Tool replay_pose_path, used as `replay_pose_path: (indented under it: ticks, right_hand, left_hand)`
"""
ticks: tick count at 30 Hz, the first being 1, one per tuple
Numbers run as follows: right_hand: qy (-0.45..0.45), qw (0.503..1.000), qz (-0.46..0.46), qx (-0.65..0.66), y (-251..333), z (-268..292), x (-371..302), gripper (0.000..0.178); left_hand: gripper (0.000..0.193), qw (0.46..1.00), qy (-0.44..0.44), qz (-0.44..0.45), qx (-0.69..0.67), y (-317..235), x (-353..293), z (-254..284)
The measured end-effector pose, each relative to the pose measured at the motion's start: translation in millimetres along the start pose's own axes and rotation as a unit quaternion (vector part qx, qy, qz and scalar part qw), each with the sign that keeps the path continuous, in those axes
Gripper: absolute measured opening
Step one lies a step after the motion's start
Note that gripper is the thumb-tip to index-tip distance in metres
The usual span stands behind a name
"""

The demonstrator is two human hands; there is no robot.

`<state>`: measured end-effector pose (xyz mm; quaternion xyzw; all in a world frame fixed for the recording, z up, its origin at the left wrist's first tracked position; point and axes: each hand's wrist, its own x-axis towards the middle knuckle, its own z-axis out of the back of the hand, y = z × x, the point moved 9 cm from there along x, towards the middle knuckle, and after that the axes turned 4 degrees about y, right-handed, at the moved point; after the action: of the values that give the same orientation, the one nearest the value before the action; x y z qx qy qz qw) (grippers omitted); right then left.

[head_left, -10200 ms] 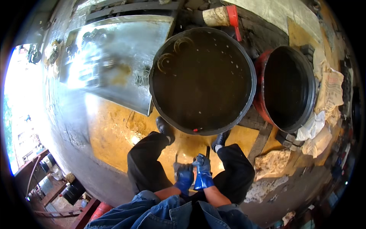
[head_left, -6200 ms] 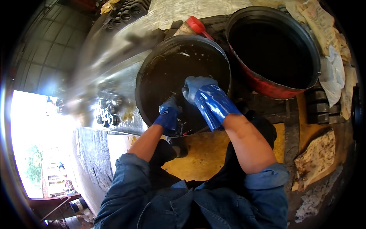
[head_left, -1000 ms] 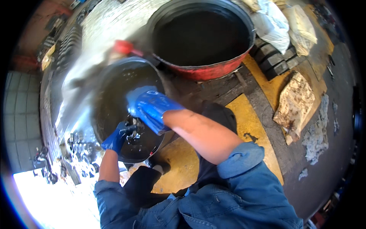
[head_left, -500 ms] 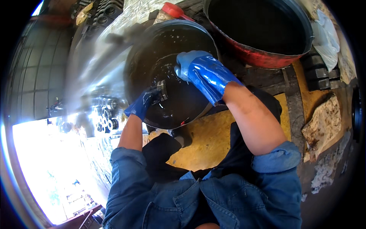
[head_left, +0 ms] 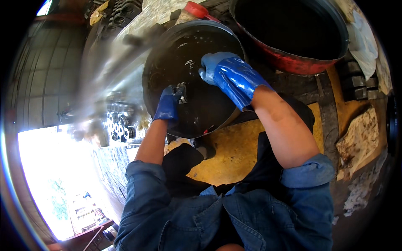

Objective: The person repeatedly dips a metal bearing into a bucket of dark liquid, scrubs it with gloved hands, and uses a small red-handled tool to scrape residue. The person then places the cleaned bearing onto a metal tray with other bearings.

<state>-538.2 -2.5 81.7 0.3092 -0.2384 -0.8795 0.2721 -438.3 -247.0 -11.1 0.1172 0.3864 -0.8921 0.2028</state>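
A round tub (head_left: 197,23) of dark liquid stands in front of me, with a few bubbles on its surface. My left hand (head_left: 167,103), in a blue rubber glove, grips a shiny ribbed metal ring (head_left: 181,92) over the left part of the liquid. To its right, my right hand (head_left: 214,69) is in a matching glove with the fingers curled closed above the tub. Whatever those fingers hold, if anything, is hidden from view. The two hands are apart.
A larger red drum (head_left: 289,61) stands at the far right, dark inside. Beyond the tub lies a red-handled scoop or dipper (head_left: 196,9). Metal rings (head_left: 120,125) are stacked at the left. Stained cardboard (head_left: 359,136) and dark blocks (head_left: 355,85) lie to the right.
My left hand has moved slightly farther over the tub with the metal ring, and its wrist is more upright. My right hand stays closed in nearly the same place. The view has shifted a little.
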Motion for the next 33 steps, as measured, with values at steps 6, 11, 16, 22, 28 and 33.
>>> replay_pose_path:
  ticks: [6,11,16,22,28,33]
  right_hand:
    - [0.004,1.0,0.015,0.009,6.5,-2.6,0.0,0.043]
    - [0.007,1.0,0.002,0.014,4.1,-1.2,-2.0,0.043]
    - [0.012,1.0,0.006,0.014,5.9,-1.6,-1.3,0.044]
    - [0.008,0.999,0.024,0.02,18.2,0.3,-3.2,0.044]
    - [0.013,1.0,0.015,0.002,3.9,-7.4,3.1,0.043]
    - [0.009,1.0,0.022,0.003,13.9,-6.6,-0.8,0.043]
  left_hand:
    - [0.052,0.966,-0.05,0.083,0.24,57.4,45.6,11.8]
    - [0.042,0.976,-0.042,0.049,0.209,51.9,50.3,8.4]
    - [0.044,0.977,-0.069,0.036,0.198,40.9,41.8,15.2]
    - [0.041,0.996,-0.033,0.055,0.064,73.5,45.1,26.4]
    - [0.033,0.989,0.07,0.071,-0.111,66.9,29.1,-13.1]
    - [0.024,0.991,0.068,0.061,-0.094,57.4,18.8,-7.0]
